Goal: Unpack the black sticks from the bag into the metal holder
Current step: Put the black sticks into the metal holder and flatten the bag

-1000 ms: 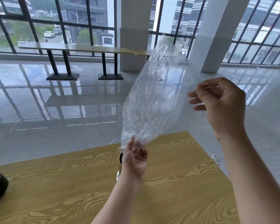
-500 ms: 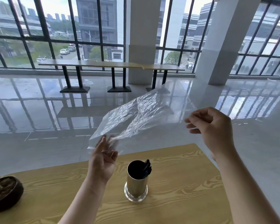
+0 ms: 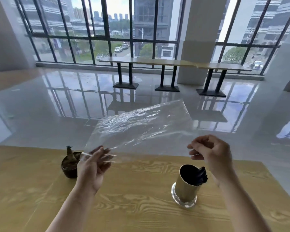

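Observation:
A clear plastic bag (image 3: 141, 129) hangs flat in the air above the wooden table (image 3: 124, 206), with nothing visible inside it. My left hand (image 3: 92, 166) pinches its near left corner. My right hand (image 3: 213, 151) pinches its near right corner with curled fingers. Below my right hand stands the metal holder (image 3: 186, 190), upright on the table. A bundle of black sticks (image 3: 201, 175) leans against its right rim, tips above the edge.
A small dark pot (image 3: 69, 166) with a stub of a plant sits on the table just left of my left hand. Beyond the table's far edge lies a glossy floor, with long benches (image 3: 157, 61) by the windows.
The bag has come down from upright to nearly flat and spread wide. My left hand moved left off the holder, which now shows. My right hand took hold of the bag's right corner.

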